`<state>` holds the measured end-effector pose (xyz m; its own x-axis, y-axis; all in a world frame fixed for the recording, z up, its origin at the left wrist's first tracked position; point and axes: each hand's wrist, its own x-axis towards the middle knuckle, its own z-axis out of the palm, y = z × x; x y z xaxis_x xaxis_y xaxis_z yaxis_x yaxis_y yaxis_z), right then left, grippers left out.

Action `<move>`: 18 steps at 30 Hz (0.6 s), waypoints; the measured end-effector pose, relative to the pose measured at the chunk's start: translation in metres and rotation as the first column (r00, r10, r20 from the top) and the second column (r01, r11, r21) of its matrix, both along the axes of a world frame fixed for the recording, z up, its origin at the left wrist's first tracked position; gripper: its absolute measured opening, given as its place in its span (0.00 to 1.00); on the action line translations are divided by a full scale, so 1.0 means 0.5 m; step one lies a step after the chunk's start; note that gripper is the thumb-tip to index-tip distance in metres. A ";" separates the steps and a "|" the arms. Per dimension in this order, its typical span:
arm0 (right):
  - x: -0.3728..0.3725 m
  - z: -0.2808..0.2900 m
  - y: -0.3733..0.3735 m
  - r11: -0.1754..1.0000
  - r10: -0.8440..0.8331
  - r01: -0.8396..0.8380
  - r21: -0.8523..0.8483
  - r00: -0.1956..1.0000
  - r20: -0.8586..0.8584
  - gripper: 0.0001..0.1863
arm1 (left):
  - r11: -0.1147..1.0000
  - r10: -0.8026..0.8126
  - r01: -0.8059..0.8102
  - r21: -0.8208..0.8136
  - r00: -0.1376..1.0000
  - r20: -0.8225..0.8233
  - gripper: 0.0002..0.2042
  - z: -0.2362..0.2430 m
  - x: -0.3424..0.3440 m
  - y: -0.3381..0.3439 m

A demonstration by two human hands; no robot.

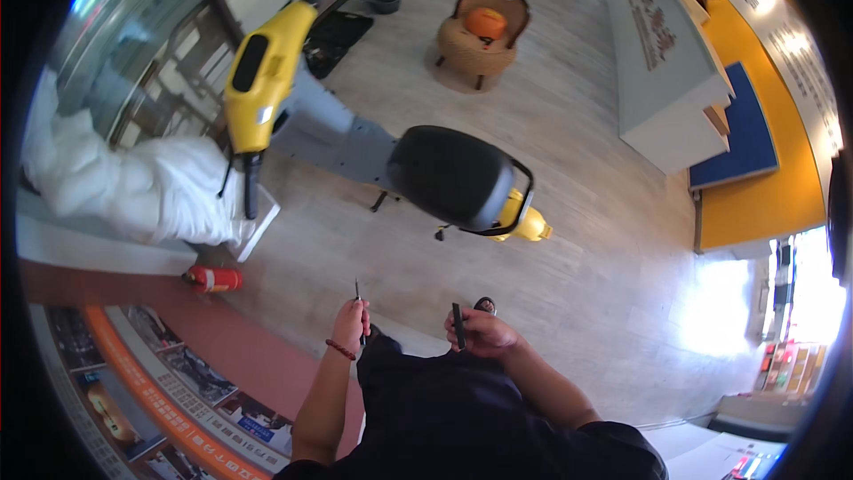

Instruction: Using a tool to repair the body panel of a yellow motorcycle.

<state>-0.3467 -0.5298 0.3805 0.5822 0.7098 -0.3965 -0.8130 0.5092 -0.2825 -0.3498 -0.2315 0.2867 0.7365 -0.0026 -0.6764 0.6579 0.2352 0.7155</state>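
Note:
My left hand (pixel 352 325) is closed around a slim screwdriver (pixel 357 290), its thin shaft pointing up and away from me. A beaded bracelet circles that wrist. To the right, my right hand (pixel 489 335) grips a short, flat black bar (pixel 458 326), held roughly upright; its exact kind is too small to tell. Both hands are in front of my body, apart from each other. Beyond them stands a yellow and grey electric scooter (pixel 342 144) with a black seat (pixel 451 176), its front toward the left. Neither hand touches it.
A red fire extinguisher (pixel 216 279) is at left, near a white statue (pixel 178 187). A wicker chair (pixel 475 52) holding an orange helmet (pixel 486 23) stands farther off, with a black bucket (pixel 384 0) left of it. At right is a white counter (pixel 662 93).

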 end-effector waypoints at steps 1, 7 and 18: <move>-0.008 -0.002 -0.064 0.998 -0.068 0.068 0.006 0.997 0.022 0.09 | 0.999 -0.052 0.052 0.003 0.998 0.032 0.12 0.012 0.023 -0.061; -0.088 -0.001 -0.498 0.915 -0.397 0.392 -0.092 0.917 -0.043 0.12 | 0.971 -0.212 0.214 -0.111 0.977 0.026 0.11 0.057 0.134 -0.505; -0.194 0.029 -1.012 0.445 -0.875 0.894 -0.050 0.446 0.188 0.12 | 0.799 -0.583 0.586 -0.137 0.810 0.063 0.10 0.120 0.282 -1.098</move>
<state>-0.4436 -1.0359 0.3949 0.9100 -0.2694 -0.3151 0.1041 0.8842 -0.4553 -0.2089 -0.7806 0.3469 0.5750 -0.5315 -0.6220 0.6918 -0.0901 0.7165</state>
